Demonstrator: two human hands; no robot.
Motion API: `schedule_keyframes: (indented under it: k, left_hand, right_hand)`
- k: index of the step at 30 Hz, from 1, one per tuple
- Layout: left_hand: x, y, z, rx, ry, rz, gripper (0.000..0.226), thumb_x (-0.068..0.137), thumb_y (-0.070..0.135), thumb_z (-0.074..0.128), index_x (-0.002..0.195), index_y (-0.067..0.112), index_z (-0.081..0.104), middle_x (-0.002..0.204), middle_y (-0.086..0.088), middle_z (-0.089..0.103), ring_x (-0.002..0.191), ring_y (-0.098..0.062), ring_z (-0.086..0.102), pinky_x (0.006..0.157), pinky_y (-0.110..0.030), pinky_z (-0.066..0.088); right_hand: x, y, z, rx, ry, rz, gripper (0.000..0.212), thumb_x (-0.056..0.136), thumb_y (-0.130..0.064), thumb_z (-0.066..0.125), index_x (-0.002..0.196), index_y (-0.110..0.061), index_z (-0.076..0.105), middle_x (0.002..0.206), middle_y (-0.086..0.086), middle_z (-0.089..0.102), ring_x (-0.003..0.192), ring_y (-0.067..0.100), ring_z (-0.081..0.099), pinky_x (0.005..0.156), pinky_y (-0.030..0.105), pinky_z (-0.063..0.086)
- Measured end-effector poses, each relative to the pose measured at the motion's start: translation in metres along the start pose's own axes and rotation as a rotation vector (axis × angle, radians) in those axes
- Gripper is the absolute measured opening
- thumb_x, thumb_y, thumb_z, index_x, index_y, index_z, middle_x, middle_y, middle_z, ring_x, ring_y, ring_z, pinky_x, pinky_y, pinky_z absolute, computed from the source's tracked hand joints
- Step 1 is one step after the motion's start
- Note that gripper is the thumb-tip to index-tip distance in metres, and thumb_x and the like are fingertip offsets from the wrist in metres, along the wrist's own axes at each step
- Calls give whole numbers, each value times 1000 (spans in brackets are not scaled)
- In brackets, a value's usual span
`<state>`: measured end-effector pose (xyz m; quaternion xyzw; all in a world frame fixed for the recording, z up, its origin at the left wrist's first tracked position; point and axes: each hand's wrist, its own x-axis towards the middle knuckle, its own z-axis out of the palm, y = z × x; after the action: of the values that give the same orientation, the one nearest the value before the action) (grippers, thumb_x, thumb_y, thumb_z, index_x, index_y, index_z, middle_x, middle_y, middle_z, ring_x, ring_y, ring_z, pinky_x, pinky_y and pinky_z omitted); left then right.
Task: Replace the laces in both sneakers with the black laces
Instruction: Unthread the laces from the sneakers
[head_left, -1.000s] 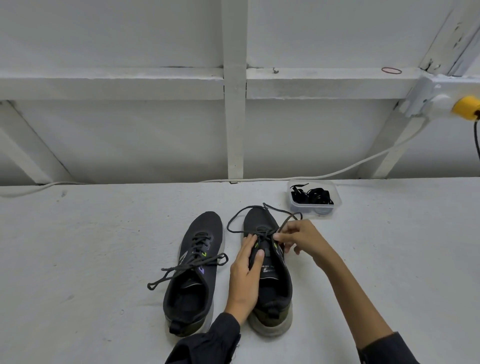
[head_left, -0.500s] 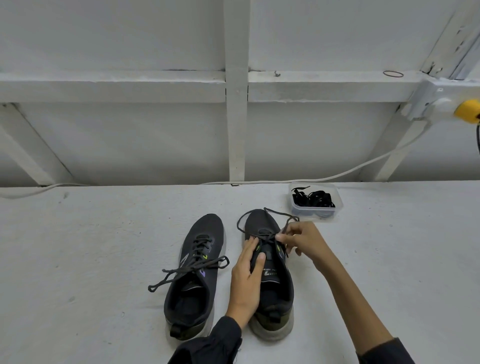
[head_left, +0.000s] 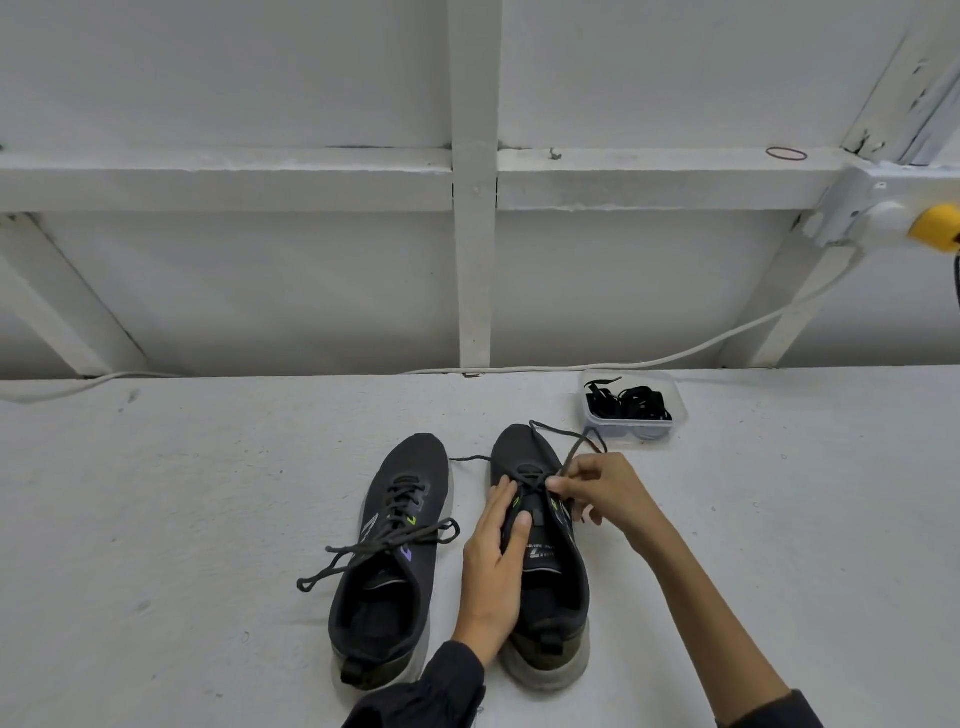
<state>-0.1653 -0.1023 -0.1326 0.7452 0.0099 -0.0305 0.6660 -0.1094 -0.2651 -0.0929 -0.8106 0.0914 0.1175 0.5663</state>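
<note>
Old lace (head_left: 570, 451) pinched in right hand (head_left: 605, 501) fingers above the right sneaker (head_left: 553, 592) eyelets; left hand (head_left: 492, 561) fingers straight, pressing the tongue; a hard tug could snag the lace or drag the shoe; black laces (head_left: 628, 404) wait in tub (head_left: 678, 415) beyond the fingers; left sneaker (head_left: 395, 582) laced.

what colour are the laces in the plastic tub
The laces in the tub are black; head view.
</note>
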Motion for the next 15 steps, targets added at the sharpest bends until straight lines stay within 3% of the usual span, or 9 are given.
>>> schedule_keyframes:
  k: [2, 5, 7, 12, 15]
  left_hand:
    - [0, 1, 0, 6, -6, 3, 38, 100, 23, 51, 137, 30, 46, 148, 14, 42, 139, 3, 33, 115, -16, 25]
    - [-1, 1, -1, 14, -13, 4, 40, 100, 24, 50, 139, 28, 46, 149, 14, 41, 138, 4, 32, 111, -8, 24]
    - [-1, 0, -1, 10, -10, 4, 41, 100, 25, 50, 140, 26, 45, 149, 13, 41, 138, 5, 33, 110, -8, 25]
    - [0, -1, 0, 13, 0, 2, 40, 100, 25, 50, 140, 27, 46, 148, 14, 42, 137, 4, 34, 110, -10, 25]
    - [0, -1, 0, 12, 8, -1, 40, 100, 24, 51, 140, 26, 46, 148, 12, 43, 137, 3, 35, 112, -12, 26]
  right_hand:
    - [5, -2, -3, 1, 98, -36, 20, 84, -11, 74, 67, -7, 63, 66, 12, 66, 48, 17, 57, 39, 20, 33]
    - [14, -6, -17, 178, 374, -88, 16, 90, -9, 66, 76, -2, 61, 70, 9, 62, 46, 16, 55, 38, 21, 32]
    - [15, -10, -24, 259, 445, -94, 17, 93, -11, 63, 84, 3, 60, 75, 8, 62, 46, 15, 54, 39, 21, 32]
    - [-1, -9, -12, 83, 113, 9, 29, 84, -28, 75, 81, 0, 67, 67, 5, 65, 46, 18, 55, 38, 21, 32]
    - [-7, 0, 5, -4, 19, 2, 23, 82, -21, 78, 72, -3, 66, 58, 2, 63, 45, 16, 57, 39, 22, 33]
